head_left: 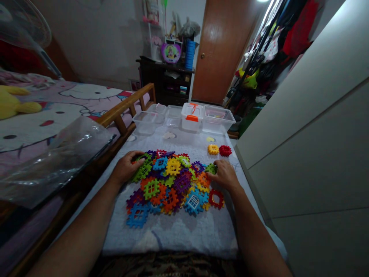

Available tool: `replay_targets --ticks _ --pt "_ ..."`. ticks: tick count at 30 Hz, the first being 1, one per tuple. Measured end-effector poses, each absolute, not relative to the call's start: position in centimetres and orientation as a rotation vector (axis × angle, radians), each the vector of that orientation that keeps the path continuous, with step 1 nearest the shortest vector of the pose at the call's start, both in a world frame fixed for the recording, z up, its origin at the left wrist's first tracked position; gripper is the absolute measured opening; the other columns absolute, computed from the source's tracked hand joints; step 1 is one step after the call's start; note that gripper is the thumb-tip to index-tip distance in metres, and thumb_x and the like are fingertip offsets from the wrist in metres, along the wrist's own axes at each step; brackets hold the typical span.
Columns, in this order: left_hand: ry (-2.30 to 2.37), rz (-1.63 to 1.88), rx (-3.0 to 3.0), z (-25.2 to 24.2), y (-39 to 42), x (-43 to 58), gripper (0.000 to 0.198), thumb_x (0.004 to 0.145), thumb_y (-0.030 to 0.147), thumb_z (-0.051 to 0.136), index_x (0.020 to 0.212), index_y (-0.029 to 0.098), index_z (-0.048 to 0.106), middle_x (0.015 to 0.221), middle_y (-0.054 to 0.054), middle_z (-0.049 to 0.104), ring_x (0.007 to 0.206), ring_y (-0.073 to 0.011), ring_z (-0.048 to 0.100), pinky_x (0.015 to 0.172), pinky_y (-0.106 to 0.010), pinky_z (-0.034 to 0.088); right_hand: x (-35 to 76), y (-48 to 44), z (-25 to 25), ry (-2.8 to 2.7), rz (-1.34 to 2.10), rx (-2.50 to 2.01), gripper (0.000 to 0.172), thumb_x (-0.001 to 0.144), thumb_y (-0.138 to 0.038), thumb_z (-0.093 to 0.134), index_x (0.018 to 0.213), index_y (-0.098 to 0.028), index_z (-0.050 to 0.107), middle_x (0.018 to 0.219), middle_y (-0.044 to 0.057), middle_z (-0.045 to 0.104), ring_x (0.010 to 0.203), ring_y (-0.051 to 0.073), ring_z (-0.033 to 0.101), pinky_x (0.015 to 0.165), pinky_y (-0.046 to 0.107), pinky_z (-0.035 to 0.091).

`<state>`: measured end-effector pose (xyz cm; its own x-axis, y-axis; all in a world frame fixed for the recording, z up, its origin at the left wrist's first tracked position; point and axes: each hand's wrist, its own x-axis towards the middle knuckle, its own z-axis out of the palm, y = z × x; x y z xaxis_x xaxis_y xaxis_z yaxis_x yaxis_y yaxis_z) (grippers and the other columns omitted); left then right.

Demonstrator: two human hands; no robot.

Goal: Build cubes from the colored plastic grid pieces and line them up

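A heap of colourful plastic interlocking blocks [173, 167], square with toothed edges and window-like centres, lies on the cloth-covered table between my hands. My left hand [126, 167] is at the heap's left edge, its thumb and fingers curled round the edge of a green block [142, 172]. At the right edge, my right hand [226, 174] pinches another green block [211, 168] between thumb and fingers. Just below it lies a red block [216, 199] with an open centre. Beyond my right hand sit a yellow block [213, 149] and red blocks [225, 150], apart from the heap.
Clear plastic containers stand along the table's far end, among them a lidded box [192, 111] with orange clasps. A wooden bed rail [127, 105] and a plastic bag [57, 157] are on the left. A pale cabinet [311, 134] borders the right side.
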<state>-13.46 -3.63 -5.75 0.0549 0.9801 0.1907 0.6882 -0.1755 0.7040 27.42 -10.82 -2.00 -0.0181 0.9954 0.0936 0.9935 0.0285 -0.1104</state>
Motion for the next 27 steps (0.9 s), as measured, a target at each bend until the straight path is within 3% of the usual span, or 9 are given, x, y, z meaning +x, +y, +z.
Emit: replay_targets --ticks 7,15,27 --pt "1.651 0.925 1.904 -6.2 -3.4 -13.6 0.05 0.076 0.057 0.056 0.107 0.018 0.067 0.114 -0.01 0.069 0.104 -0.0274 0.064 0.099 -0.039 0.047 27.4 -10.5 -1.9 -2.149 0.004 -2.081 0.036 0.073 -0.041 0.068 0.098 -0.016 0.064 0.095 0.013 0.063 0.089 0.027 0.056 0.076 0.035 0.039" --pt "1.648 0.933 1.903 -6.1 -3.5 -13.5 0.05 0.076 0.057 0.057 0.107 0.019 0.068 0.112 -0.009 0.07 0.101 -0.0271 0.065 0.095 -0.038 0.049 27.8 -4.9 0.3 -2.24 -0.063 -1.911 0.05 0.07 -0.038 0.067 0.115 -0.017 0.062 0.113 0.012 0.06 0.106 0.03 0.051 0.09 0.039 0.037" --pt "1.659 0.957 1.894 -5.7 -3.8 -13.4 0.046 0.075 0.055 0.058 0.103 0.02 0.069 0.11 -0.008 0.07 0.1 -0.0267 0.066 0.096 -0.038 0.049 24.9 1.9 0.2 -2.604 0.091 -1.975 0.049 0.071 -0.039 0.072 0.115 -0.018 0.066 0.119 0.015 0.061 0.115 0.034 0.049 0.097 0.045 0.036"
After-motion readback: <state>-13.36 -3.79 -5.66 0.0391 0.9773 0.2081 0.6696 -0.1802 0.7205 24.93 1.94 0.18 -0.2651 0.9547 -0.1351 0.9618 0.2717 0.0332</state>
